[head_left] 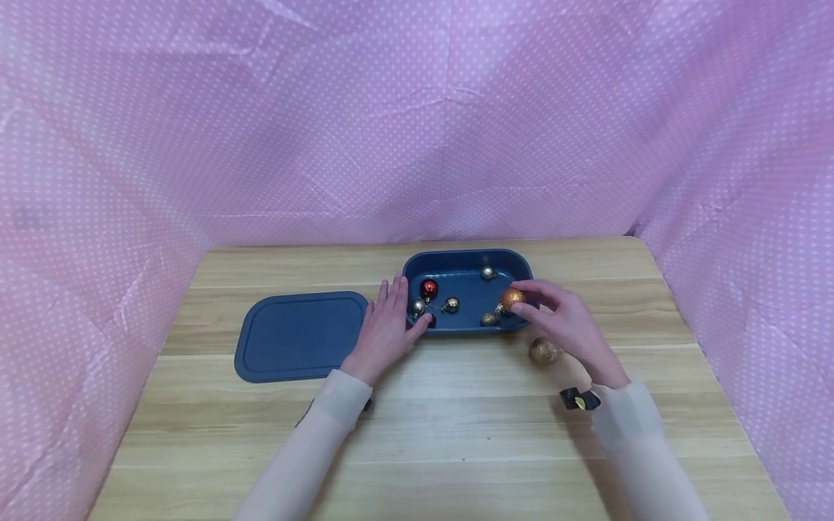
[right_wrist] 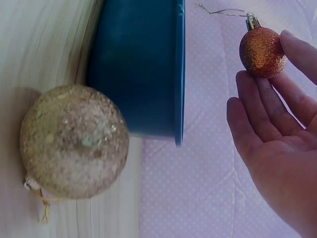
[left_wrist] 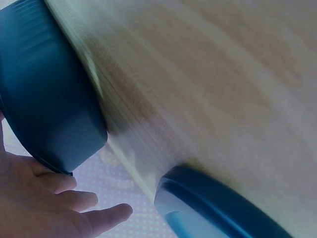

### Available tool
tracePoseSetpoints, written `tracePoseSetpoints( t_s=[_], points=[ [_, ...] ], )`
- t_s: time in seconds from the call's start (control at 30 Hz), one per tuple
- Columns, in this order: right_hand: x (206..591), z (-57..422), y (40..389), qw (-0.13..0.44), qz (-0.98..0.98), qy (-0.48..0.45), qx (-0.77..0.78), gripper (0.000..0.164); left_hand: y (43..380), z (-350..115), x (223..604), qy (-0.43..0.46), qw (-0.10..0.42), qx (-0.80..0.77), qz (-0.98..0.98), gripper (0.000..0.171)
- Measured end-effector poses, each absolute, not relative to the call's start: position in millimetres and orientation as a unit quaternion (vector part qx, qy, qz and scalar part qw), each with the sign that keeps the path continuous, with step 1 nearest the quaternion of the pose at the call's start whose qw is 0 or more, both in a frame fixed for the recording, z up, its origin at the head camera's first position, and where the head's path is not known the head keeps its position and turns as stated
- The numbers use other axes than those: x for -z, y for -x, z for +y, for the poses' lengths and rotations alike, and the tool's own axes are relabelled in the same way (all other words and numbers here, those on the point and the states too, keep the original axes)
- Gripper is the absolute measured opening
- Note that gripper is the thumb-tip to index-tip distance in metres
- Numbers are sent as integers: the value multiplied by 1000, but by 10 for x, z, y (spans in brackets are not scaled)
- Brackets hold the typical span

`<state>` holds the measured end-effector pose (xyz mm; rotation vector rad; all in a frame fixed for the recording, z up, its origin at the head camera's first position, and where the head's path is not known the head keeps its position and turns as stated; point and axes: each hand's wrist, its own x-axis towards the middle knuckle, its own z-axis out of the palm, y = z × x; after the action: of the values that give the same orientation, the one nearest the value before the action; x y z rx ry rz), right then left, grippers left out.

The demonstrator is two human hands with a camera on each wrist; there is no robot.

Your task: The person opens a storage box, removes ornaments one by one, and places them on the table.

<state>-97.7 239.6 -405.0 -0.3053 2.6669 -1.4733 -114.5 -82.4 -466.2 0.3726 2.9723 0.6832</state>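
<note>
Between the thumb and fingers of my right hand (head_left: 573, 325) is an orange glitter Christmas bauble (head_left: 512, 298), held over the right end of a dark blue container (head_left: 469, 331). In the right wrist view the same orange bauble (right_wrist: 262, 52) shows a metal cap and a thin hanging loop. My left hand (head_left: 384, 329) rests against the container's left end, fingers fairly straight along its side and thumb across the front rim. Inside the container lie a shiny red bauble (head_left: 428, 288), a gold bauble (head_left: 451, 305), a silvery bauble (head_left: 488, 273) and several others.
A larger gold glitter bauble (head_left: 544, 351) lies on the wooden table (head_left: 430, 427) below my right hand, just outside the container. The flat blue lid (head_left: 300, 336) is on the left, beside my left hand. Pink dotted cloth (head_left: 417, 145) hangs around the table.
</note>
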Motion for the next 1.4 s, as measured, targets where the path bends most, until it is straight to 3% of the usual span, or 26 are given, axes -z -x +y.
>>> tracePoseSetpoints(
  t_s=[0.6,1.4],
  points=[
    [4085,2757,716,-47,828,91,552,38,1142,-828,4661,-121,34,-227,966,93],
    [4239,3205,525,-91,861,22,500,39,1142,-818,4643,-116,45,-230,965,92]
  ],
)
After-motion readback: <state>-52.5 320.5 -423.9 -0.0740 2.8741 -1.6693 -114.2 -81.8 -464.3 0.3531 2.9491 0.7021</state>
